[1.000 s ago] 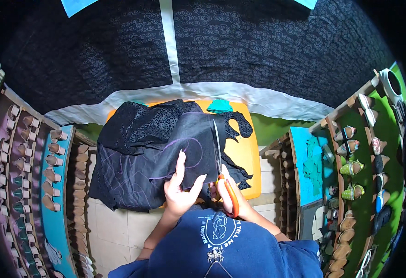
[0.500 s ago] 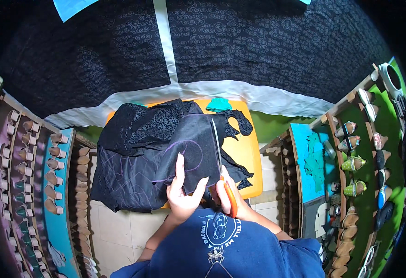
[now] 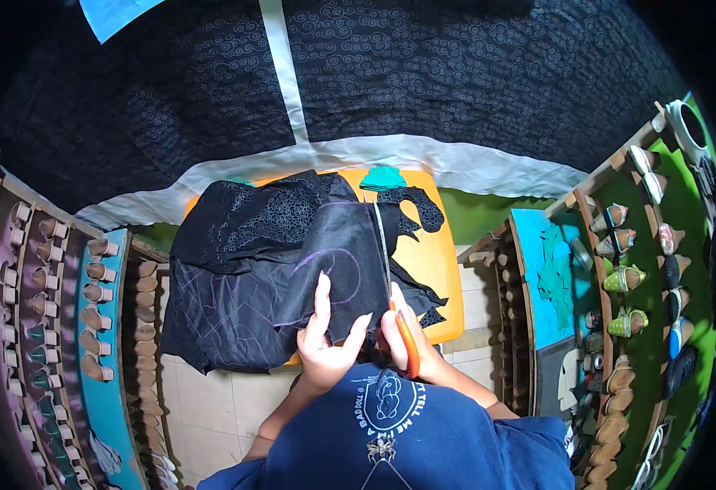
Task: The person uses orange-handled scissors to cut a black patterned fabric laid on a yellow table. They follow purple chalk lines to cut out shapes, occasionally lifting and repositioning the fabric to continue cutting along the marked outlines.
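Note:
My right hand is wrapped round the orange handle of a pair of scissors. Their long blade points away from me, along the right edge of a black fabric marked with a purple curved outline. Over the near part of that fabric lies my left hand, its index finger and thumb stretched out and spread. Its other fingers are mostly hidden. More black cloth with a lacy pattern is bunched to the left, above a dark layer with purple lines. Black offcuts lie right of the blade.
Everything rests on a yellow table. A green folded cloth sits at its far edge. Racks of shoe lasts stand at the left, and racks with shoes at the right. A dark patterned curtain hangs beyond the table.
The purple-marked fabric has shifted slightly to the right under my left hand. The scissors have moved a little, still along its right edge. The view has tilted slightly.

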A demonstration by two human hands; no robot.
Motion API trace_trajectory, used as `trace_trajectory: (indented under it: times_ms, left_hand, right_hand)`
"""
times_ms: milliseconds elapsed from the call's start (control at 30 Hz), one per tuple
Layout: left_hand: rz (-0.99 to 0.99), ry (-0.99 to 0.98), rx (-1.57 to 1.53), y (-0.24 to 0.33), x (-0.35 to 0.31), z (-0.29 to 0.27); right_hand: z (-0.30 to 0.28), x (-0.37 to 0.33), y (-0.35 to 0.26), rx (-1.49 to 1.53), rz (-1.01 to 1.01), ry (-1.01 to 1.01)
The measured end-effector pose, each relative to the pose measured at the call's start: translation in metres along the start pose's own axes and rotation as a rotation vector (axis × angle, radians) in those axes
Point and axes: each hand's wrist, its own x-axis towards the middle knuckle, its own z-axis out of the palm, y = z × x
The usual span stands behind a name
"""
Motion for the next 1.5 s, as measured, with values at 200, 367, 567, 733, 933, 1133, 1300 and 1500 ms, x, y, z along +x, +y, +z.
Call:
trace_trajectory:
  times_ms: [200,367,567,733,933,1133,1300,1500]
  left_hand:
    - [0.031,0.020,0.023,0.002,0.002,0.002]
    - [0.028,0.026,0.029,0.001,0.002,0.001]
    - [0.061,-0.006,0.017,-0.003,0.001,-0.002]
    - [0.066,-0.031,0.003,-0.007,-0.003,-0.004]
    - [0.082,-0.038,-0.002,-0.005,-0.003,-0.007]
    - [0.109,-0.005,0.009,-0.002,0.000,-0.004]
    - [0.109,-0.018,0.001,-0.001,0.000,-0.003]
    - [0.067,-0.081,-0.028,-0.004,-0.003,-0.007]
  right_hand:
    - [-0.001,0.000,-0.002,0.000,0.009,0.003]
    - [-0.002,-0.001,-0.003,-0.025,-0.005,0.000]
    - [-0.004,-0.001,-0.008,-0.094,-0.018,0.026]
    - [-0.005,0.000,0.003,-0.060,-0.040,0.024]
    - [-0.005,0.000,0.008,-0.030,-0.089,-0.002]
    - [-0.005,-0.002,0.012,-0.017,-0.119,0.013]
    - [-0.005,-0.001,0.010,-0.020,-0.108,0.017]
    - [-0.005,-0.002,0.011,-0.026,-0.126,0.026]
